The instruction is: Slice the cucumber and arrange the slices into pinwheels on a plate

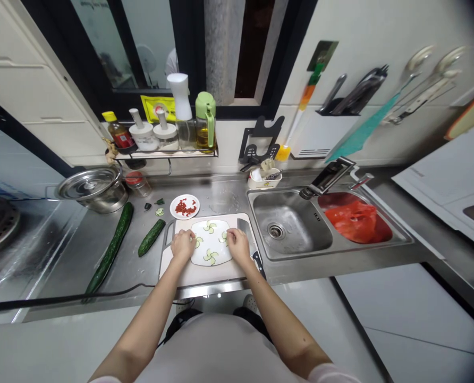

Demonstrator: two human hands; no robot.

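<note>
A white plate (pixel 211 240) with rounded corners lies on the light cutting board (pixel 189 274). Thin cucumber slices (pixel 210 257) form pinwheel shapes near its four sides. My left hand (pixel 183 244) is closed at the plate's left rim, fingertips beside the left pinwheel. Opposite it, my right hand (pixel 239 244) closes on the right rim and partly hides the slices there. A knife (pixel 257 261) with a black handle rests along the board's right side. Behind the board stands a small white dish (pixel 174 206) holding red pieces.
Left of the board lie a cut cucumber (pixel 151 238) and a long whole cucumber (pixel 111 250). A lidded steel pot (pixel 97 197) and a red-lidded jar (pixel 138 183) stand behind them. At right is a double sink (pixel 296 250) with a red plastic bag (pixel 354 221). A black cable (pixel 61 302) crosses the front edge.
</note>
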